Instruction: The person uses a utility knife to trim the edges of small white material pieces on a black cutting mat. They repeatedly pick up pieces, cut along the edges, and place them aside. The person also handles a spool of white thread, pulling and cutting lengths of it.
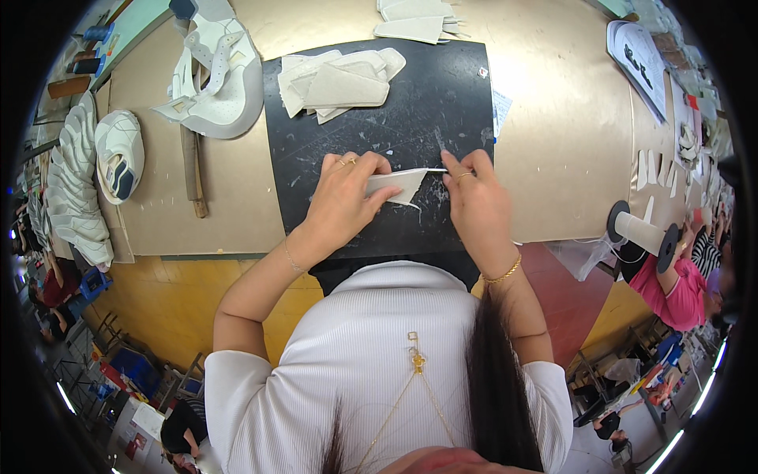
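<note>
A pale off-white flat piece, like a cut shoe part, is pinched by my left hand between thumb and fingers. My right hand has its thumb and forefinger closed on a thin white edge at the piece's right end. A slim grey sliver, perhaps a blade, shows beside the right forefinger; I cannot tell whether it is held. Both hands are just above a scuffed black mat. Beyond them, on the mat, lies a loose pile of similar off-white pieces.
Left of the mat lie a white shoe upper, a wooden-handled tool, a white shoe and stacked uppers. More pieces lie at the back. On the right are a tape spool and a printed sheet.
</note>
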A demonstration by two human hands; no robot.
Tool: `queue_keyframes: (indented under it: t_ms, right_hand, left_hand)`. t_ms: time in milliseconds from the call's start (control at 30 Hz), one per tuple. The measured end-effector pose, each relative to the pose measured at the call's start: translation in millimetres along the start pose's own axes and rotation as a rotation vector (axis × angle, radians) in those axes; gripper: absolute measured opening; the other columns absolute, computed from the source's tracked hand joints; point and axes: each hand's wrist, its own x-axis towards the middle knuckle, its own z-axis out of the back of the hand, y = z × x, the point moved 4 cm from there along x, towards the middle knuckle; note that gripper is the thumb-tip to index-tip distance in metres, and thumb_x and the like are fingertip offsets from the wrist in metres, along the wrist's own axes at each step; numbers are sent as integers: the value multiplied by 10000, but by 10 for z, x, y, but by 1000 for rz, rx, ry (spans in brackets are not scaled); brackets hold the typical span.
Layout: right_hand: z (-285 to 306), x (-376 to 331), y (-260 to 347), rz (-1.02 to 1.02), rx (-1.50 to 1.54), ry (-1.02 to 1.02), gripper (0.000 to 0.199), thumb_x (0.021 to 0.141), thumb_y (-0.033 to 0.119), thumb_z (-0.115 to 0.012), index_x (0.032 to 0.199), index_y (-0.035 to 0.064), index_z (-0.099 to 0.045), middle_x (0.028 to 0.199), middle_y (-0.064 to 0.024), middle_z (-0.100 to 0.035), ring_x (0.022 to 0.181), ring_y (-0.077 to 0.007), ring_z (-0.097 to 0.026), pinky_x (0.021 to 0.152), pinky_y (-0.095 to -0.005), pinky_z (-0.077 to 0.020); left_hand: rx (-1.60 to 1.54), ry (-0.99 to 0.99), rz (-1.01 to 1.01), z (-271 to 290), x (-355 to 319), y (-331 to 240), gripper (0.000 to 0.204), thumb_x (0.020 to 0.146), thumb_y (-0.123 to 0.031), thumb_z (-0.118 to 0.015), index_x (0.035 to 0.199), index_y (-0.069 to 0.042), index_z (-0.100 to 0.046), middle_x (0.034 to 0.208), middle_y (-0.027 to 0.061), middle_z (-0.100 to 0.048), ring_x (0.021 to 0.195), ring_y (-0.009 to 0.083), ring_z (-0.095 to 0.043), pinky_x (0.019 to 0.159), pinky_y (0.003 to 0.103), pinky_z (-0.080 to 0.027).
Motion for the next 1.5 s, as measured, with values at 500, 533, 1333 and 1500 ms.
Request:
queue_keyframes:
  t_ms: [500,533,1333,1500]
  right_hand:
    - [389,-291,-636,-213,220,-61,329,813,174,-856,1058,19,-701,926,-102,-626,783,-240,-628,718,-343,-511]
    - [347,-258,-632,-225,234,-71,313,821,166,-848,1051,14,-699,924,-104,-640,781,-242,-630,719,-340,-511]
    - [359,-168,-671,-301,366,-108,158,877,128,-793,919,-14,-742,777,-96,-615,650,-203,-565,622,-323,-454]
    - [310,-104,-610,-260,383,-91,151,887,124,-783,924,-15,-735,780,-96,-608,655,-209,-567,629,-324,-460]
  left_hand:
    - [374,-529,-45,882,678,268,435,829,-332,-840,1190,-117,-725,1300,114,-624,1199,320,-545,1066,485,-373]
    - [374,-509,-90,893,751,268,434,838,-338,-831,1196,-116,-727,1302,121,-622,1209,339,-536,1060,486,-384]
    - [346,-5,100,999,1331,78,398,775,-299,-878,979,-27,-671,824,75,-622,760,204,-601,696,337,-485]
    - [438,-169,64,842,795,258,394,752,-170,-879,1004,-15,-619,1009,131,-648,932,330,-641,841,429,-516]
